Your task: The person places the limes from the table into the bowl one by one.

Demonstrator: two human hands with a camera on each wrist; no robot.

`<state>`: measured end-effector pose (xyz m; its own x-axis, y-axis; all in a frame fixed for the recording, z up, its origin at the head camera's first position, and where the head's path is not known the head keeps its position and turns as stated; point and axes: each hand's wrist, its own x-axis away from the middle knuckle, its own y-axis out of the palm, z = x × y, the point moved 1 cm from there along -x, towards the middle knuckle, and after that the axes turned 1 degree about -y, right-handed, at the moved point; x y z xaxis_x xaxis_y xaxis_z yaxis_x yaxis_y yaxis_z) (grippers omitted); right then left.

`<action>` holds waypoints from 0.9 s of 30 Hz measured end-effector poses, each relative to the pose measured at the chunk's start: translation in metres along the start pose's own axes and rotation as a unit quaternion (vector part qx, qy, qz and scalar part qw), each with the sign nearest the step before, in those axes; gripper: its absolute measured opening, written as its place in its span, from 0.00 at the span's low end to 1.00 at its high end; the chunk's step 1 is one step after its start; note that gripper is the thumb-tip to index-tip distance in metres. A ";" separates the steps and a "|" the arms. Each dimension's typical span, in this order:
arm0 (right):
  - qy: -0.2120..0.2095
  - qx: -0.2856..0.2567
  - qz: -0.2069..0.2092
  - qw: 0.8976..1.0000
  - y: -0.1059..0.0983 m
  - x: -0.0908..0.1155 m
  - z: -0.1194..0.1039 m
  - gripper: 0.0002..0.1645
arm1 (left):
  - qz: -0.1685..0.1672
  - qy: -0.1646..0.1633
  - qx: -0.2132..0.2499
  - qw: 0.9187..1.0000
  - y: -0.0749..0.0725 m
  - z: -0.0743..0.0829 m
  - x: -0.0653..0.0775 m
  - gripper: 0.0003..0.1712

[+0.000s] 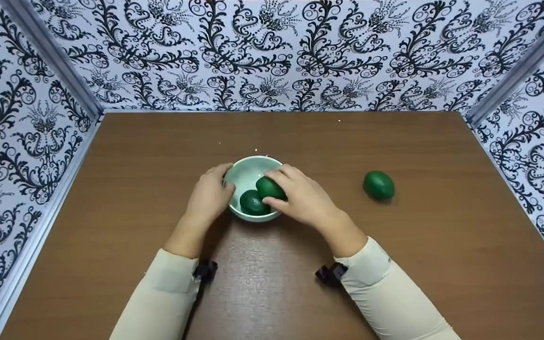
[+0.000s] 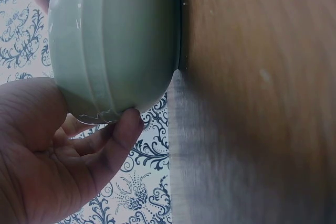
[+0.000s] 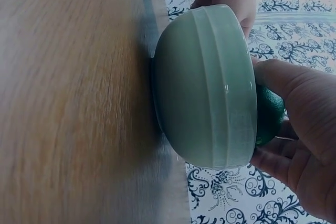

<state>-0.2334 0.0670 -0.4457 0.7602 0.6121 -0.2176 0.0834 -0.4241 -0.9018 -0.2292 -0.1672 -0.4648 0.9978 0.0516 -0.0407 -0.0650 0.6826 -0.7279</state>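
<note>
A pale green bowl (image 1: pixel 246 177) stands on the table between both hands. My left hand (image 1: pixel 208 196) grips its left side, thumb at the near rim; in the left wrist view the fingers (image 2: pixel 126 129) curl against the outer wall. My right hand (image 1: pixel 307 196) holds a dark green lime (image 1: pixel 270 188) between thumb and fingers over the bowl's right side. Another lime (image 1: pixel 253 204) lies inside, toward the near wall, partly overlapped by the held one. From the right wrist, the held lime (image 3: pixel 269 115) shows above the rim.
A third lime (image 1: pixel 379 185) lies on the brown wooden table (image 1: pixel 442 226), to the right of the bowl. Patterned black-and-white panels (image 1: pixel 272 61) border the table at the back and both sides. Small pale specks dot the tabletop behind the bowl.
</note>
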 end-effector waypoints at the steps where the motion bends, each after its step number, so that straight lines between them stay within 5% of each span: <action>1: 0.001 0.001 0.000 1.000 0.000 0.000 0.000 0.35 | -0.001 -0.001 0.000 1.000 0.000 0.000 0.000 0.32; 27: 0.003 0.044 -0.026 0.999 0.005 -0.001 -0.003 0.36 | -0.010 -0.006 -0.005 1.000 0.000 0.000 -0.001 0.32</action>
<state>-0.2319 0.0626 -0.4492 0.7598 0.6280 -0.1686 0.0650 -0.3313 -0.9413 -0.2299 -0.1672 -0.4651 0.9988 0.0461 -0.0181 -0.0445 0.6761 -0.7355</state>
